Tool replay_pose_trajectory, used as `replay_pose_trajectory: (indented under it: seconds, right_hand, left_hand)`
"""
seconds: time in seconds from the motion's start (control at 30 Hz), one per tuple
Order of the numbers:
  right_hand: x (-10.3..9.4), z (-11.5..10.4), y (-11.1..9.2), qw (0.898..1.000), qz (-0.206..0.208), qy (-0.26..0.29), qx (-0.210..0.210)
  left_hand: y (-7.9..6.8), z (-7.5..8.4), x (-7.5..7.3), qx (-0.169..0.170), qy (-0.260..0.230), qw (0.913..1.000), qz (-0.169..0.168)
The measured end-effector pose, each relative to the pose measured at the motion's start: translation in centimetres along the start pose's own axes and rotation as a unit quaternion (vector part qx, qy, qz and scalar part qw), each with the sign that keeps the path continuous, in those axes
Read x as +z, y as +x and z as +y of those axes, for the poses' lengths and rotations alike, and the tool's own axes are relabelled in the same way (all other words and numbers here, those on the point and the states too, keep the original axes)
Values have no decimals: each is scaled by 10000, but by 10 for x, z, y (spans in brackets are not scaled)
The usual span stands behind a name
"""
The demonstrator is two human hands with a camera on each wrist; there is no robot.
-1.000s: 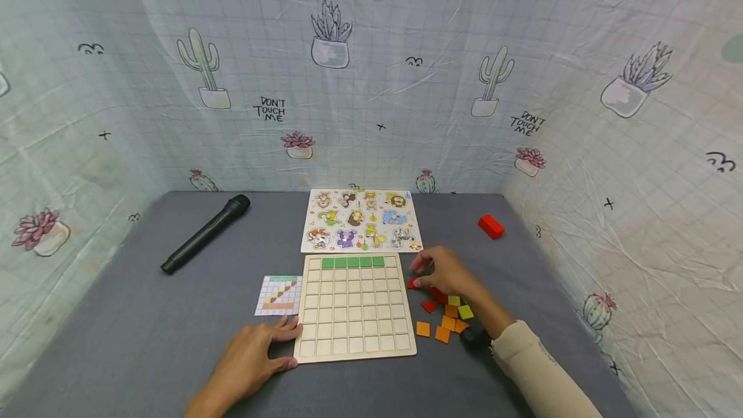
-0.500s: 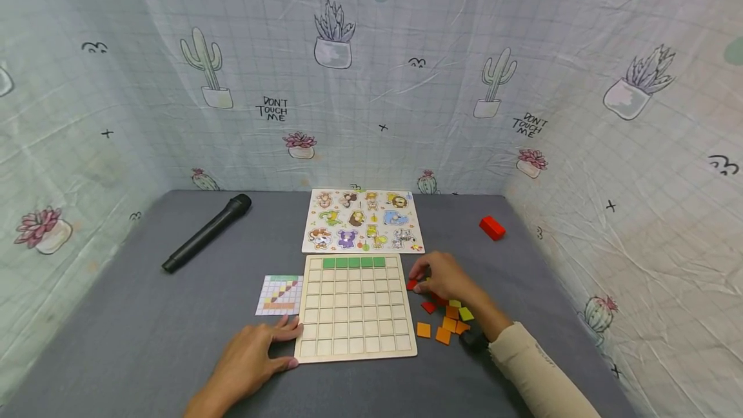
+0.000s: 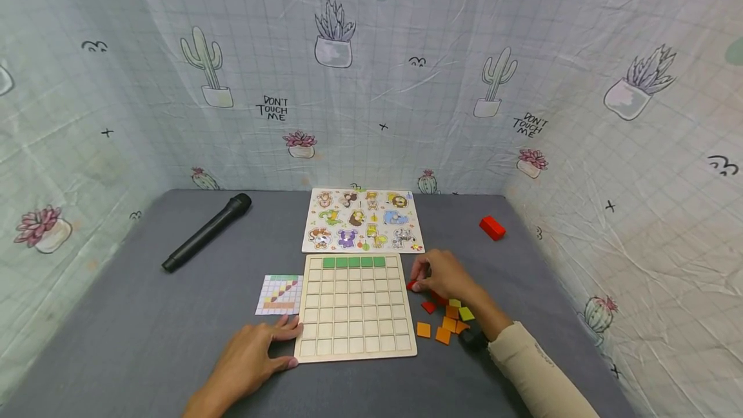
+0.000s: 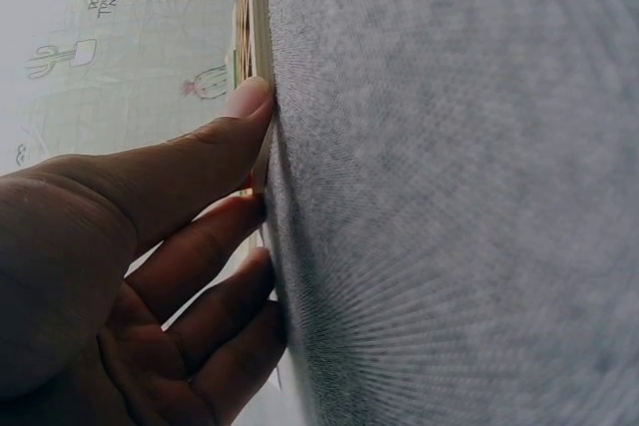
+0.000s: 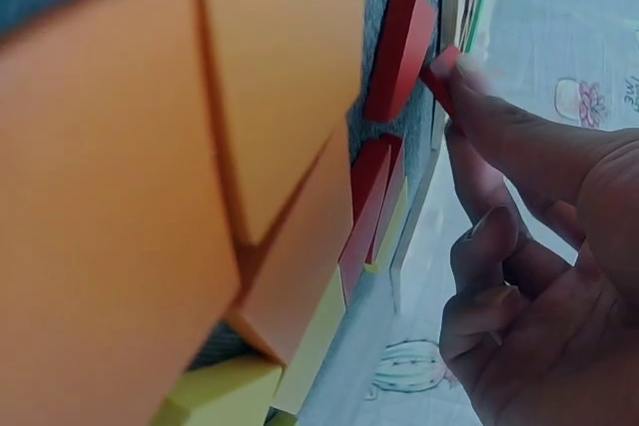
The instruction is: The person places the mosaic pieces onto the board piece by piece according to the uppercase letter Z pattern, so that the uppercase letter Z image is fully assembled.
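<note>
While a flat red tile [image 5: 436, 80] is pinched by the right hand [image 3: 444, 275], the pale wooden grid board [image 3: 355, 315] is best steadied by the spread left hand [image 3: 251, 351].

I read "DON'T TOUCH ME" lettering [image 3: 273, 109] on the cloth backdrop [image 3: 400, 89], left of centre in head view; same lettering again further right; same words sideways in my left wrist view; small dark marking [image 3: 544, 357] on my right sleeve [image 3: 536, 379], illegible.

Head view from above, close sideways wrist views, hands [image 3: 246, 353] shared
</note>
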State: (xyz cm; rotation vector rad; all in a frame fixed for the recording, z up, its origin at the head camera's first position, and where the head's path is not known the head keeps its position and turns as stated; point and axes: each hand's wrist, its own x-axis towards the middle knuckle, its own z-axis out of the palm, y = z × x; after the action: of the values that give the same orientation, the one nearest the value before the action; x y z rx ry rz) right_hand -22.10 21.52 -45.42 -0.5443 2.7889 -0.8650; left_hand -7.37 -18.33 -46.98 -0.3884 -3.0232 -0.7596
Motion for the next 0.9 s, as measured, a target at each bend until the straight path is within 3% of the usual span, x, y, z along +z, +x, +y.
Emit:
replay_pose_trajectory:
  seconds: [0.43,0.63,0.9]
  right_hand:
    - [4,-14,2,9976,125,409,-554]
    - [10,-24,5,9950,-36,490,-866]
    - [21,-34,13,9948,256,771,-615]
  left_hand:
    - [0,-1,1,75,26,9999,77]
    - [0,-1,1,47,15,10000,63]
    - [0,0,1,16,-15,10000,27]
